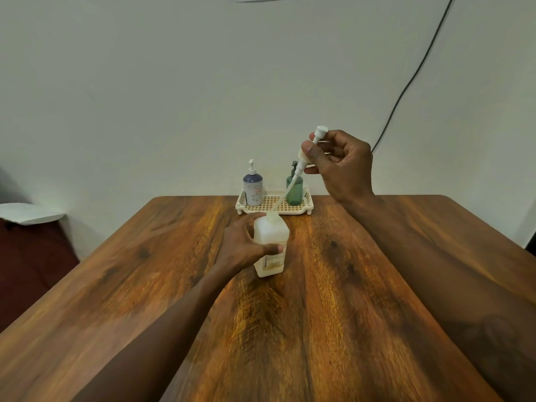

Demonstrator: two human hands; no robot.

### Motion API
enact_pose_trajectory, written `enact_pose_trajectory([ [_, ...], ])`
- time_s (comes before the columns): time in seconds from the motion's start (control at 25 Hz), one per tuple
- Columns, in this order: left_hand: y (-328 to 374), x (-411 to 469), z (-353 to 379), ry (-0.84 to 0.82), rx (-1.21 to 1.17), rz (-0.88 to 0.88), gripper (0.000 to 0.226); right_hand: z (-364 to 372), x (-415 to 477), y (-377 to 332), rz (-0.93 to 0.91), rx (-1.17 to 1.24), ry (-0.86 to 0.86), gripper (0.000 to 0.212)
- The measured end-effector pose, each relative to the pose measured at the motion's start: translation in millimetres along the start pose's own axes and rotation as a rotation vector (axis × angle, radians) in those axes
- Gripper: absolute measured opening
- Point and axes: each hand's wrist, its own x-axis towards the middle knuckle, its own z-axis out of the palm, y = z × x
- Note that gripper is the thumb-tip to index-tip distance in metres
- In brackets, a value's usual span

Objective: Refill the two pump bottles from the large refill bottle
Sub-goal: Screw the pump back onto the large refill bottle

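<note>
A large white refill bottle (272,242) stands upright near the middle of the wooden table (333,300). My left hand (246,245) grips its side. My right hand (339,163) holds the bottle's white pump head (314,143) lifted up and to the right; the pump's long tube (285,192) slants down, its lower end still in the bottle's neck. Behind, a white-and-blue pump bottle (253,187) and a green pump bottle (294,188) stand in a cream perforated tray (274,208), both with their pumps on.
The tray sits at the table's far edge against a pale wall. A dark cable (412,79) runs down the wall at the right. A dark red seat with a white sheet (26,213) lies left of the table.
</note>
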Motion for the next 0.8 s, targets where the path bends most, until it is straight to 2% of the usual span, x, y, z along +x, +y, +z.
enact_pose_trajectory([
  [0.16,9,-1,-2,0.005,-0.025,0.056,0.097,4,-6,4,-0.010,-0.079,-0.108,0.030],
  [0.4,37,-4,-8,0.069,-0.130,0.173,0.090,9,-11,10,0.077,-0.117,-0.349,0.032],
  [0.68,51,-2,-13,0.093,-0.189,0.214,0.094,3,-7,11,0.238,-0.012,-0.532,0.030],
  [0.8,54,-3,-14,0.083,-0.162,0.232,0.092,-2,-4,12,0.243,0.015,-0.608,0.036],
])
